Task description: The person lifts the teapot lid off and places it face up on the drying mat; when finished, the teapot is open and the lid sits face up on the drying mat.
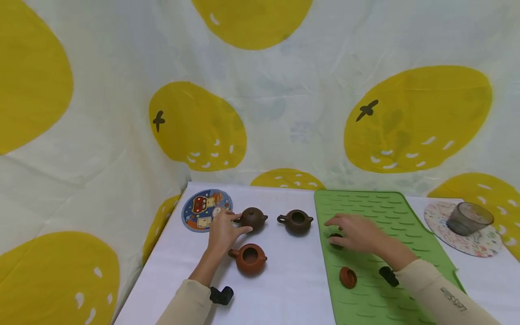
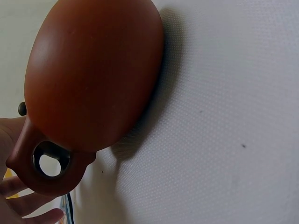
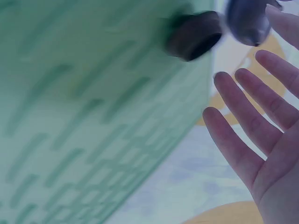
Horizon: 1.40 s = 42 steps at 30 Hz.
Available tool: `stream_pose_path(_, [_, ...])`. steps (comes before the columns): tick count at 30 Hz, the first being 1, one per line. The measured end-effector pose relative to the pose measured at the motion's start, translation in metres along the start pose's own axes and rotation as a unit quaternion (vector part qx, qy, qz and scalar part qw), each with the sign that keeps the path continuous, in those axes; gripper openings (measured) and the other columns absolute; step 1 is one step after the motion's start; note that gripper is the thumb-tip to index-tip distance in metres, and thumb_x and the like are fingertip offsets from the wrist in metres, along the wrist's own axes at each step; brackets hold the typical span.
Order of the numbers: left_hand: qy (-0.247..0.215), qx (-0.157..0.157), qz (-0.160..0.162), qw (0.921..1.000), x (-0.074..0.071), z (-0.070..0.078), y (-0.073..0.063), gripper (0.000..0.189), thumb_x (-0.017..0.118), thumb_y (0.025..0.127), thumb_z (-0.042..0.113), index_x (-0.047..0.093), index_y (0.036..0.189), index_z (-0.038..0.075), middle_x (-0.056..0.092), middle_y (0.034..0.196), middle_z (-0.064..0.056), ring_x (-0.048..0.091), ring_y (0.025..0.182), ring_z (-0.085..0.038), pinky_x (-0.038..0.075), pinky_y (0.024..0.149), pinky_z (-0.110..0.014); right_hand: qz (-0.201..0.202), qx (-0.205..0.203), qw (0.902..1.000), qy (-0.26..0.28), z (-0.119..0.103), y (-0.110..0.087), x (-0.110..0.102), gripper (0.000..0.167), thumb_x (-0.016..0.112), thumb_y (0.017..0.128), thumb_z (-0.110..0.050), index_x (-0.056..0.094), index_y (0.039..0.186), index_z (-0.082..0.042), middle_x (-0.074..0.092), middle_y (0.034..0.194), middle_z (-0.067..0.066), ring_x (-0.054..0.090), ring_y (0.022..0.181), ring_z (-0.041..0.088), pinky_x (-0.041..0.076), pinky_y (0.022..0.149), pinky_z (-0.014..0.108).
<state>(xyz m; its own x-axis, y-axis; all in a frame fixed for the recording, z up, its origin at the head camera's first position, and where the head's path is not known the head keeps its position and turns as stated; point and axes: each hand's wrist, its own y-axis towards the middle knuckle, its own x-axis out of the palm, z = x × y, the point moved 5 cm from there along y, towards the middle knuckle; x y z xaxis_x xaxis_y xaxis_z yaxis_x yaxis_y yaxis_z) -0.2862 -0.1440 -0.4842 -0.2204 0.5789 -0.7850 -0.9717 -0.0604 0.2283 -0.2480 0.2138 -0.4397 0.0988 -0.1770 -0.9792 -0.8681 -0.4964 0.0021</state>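
Observation:
My left hand (image 1: 223,230) is at the handle side of a dark brown lidded teapot (image 1: 253,219), thumb and forefinger spread about the handle. In the left wrist view, an orange-brown teapot (image 2: 93,70) fills the foreground and partly hides that hand, whose other fingers (image 2: 28,203) are stretched out. My right hand (image 1: 357,232) hovers over the green mat (image 1: 365,198), above a small dark teapot lid (image 1: 336,241). The right wrist view has its fingers (image 3: 247,121) spread, apart from the blurred lid (image 3: 195,36) on the mat.
A lidless dark teapot (image 1: 298,222) stands left of the mat, and the lidless orange-brown teapot (image 1: 249,259) stands nearer me. An orange-brown lid (image 1: 348,277) lies on the mat. Round coasters (image 1: 191,221) lie at both sides; the right one bears a smoky glass (image 1: 469,219).

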Motion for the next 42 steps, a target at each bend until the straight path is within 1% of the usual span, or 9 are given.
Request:
stream_pose_path(4, [-0.007, -0.009, 0.000, 0.9999, -0.001, -0.004, 0.000, 0.059, 0.095, 0.066, 0.042, 0.079, 0.114, 0.011, 0.071, 0.115, -0.012, 0.067, 0.108, -0.031, 0.058, 0.089, -0.046, 0.004, -0.018, 0.9998, -0.010, -0.021, 0.024, -0.016, 0.041, 0.073, 0.093, -0.037, 0.071, 0.128, -0.016, 0.069, 0.128, 0.009, 0.069, 0.112, 0.029, 0.059, 0.089, 0.049])
stream_pose_path(7, [-0.014, -0.015, 0.001, 0.9998, -0.003, -0.006, -0.001, 0.059, 0.096, 0.066, 0.041, 0.079, 0.114, 0.010, 0.071, 0.115, -0.012, 0.067, 0.108, -0.031, 0.058, 0.088, -0.046, 0.010, -0.044, 0.9989, -0.016, -0.043, 0.043, -0.027, 0.041, 0.074, 0.093, -0.038, 0.071, 0.128, -0.016, 0.070, 0.127, 0.007, 0.069, 0.111, 0.028, 0.059, 0.089, 0.047])
stream_pose_path(10, [-0.018, -0.010, 0.000, 0.9998, -0.002, -0.006, 0.000, 0.059, 0.096, 0.066, 0.040, 0.079, 0.113, 0.008, 0.071, 0.116, -0.013, 0.067, 0.110, -0.032, 0.058, 0.089, -0.047, 0.016, -0.063, 0.9977, -0.019, -0.064, 0.061, -0.033, 0.041, 0.074, 0.093, -0.037, 0.070, 0.129, -0.018, 0.070, 0.127, 0.004, 0.069, 0.111, 0.025, 0.059, 0.090, 0.043])
stream_pose_path(15, [-0.019, -0.005, -0.005, 0.9998, 0.000, -0.005, 0.002, 0.059, 0.095, 0.067, 0.040, 0.079, 0.113, 0.007, 0.071, 0.117, -0.014, 0.066, 0.109, -0.032, 0.058, 0.088, -0.047, 0.039, -0.093, 0.9947, -0.019, -0.092, 0.086, -0.034, 0.041, 0.074, 0.094, -0.035, 0.069, 0.131, -0.020, 0.069, 0.129, 0.002, 0.069, 0.115, 0.022, 0.059, 0.093, 0.040])
stream_pose_path(22, [-0.007, -0.009, -0.006, 0.9999, 0.001, -0.006, -0.003, 0.059, 0.095, 0.068, 0.040, 0.079, 0.114, 0.007, 0.070, 0.117, -0.014, 0.065, 0.110, -0.033, 0.057, 0.090, -0.048, 0.071, -0.105, 0.9918, -0.012, -0.119, 0.116, -0.015, 0.047, 0.077, 0.092, -0.028, 0.065, 0.136, -0.020, 0.065, 0.134, 0.003, 0.063, 0.125, 0.023, 0.058, 0.098, 0.041])
stream_pose_path(27, [-0.002, -0.011, -0.002, 0.9999, 0.001, -0.006, -0.007, 0.057, 0.095, 0.067, 0.039, 0.079, 0.112, 0.007, 0.071, 0.116, -0.014, 0.065, 0.110, -0.033, 0.057, 0.091, -0.049, 0.099, -0.143, 0.9845, -0.018, -0.137, 0.127, 0.002, 0.049, 0.080, 0.089, -0.025, 0.065, 0.135, -0.018, 0.064, 0.136, 0.005, 0.061, 0.127, 0.025, 0.056, 0.103, 0.040])
stream_pose_path(33, [0.001, -0.002, -0.002, 1.0000, 0.003, -0.005, -0.007, 0.056, 0.095, 0.067, 0.038, 0.080, 0.111, 0.007, 0.071, 0.115, -0.015, 0.066, 0.109, -0.033, 0.056, 0.091, -0.050, 0.078, -0.148, 0.9852, -0.039, -0.149, 0.134, 0.022, 0.055, 0.081, 0.088, -0.026, 0.063, 0.139, -0.023, 0.060, 0.144, 0.005, 0.057, 0.134, 0.026, 0.051, 0.110, 0.043])
stream_pose_path(37, [0.003, 0.004, 0.002, 1.0000, 0.002, -0.005, -0.007, 0.056, 0.096, 0.066, 0.037, 0.080, 0.111, 0.008, 0.072, 0.114, -0.016, 0.068, 0.108, -0.035, 0.057, 0.090, -0.051, 0.066, -0.150, 0.9859, -0.035, -0.152, 0.135, 0.033, 0.056, 0.083, 0.086, -0.021, 0.063, 0.138, -0.025, 0.061, 0.143, 0.006, 0.057, 0.134, 0.027, 0.052, 0.109, 0.046])
stream_pose_path(42, [0.009, 0.021, 0.011, 0.9997, 0.001, -0.001, -0.003, 0.056, 0.097, 0.065, 0.038, 0.080, 0.109, 0.007, 0.073, 0.112, -0.016, 0.069, 0.105, -0.035, 0.058, 0.088, -0.051, 0.061, -0.147, 0.9865, -0.037, -0.150, 0.136, 0.040, 0.056, 0.081, 0.088, -0.021, 0.062, 0.141, -0.028, 0.063, 0.141, 0.003, 0.058, 0.133, 0.024, 0.052, 0.109, 0.043])
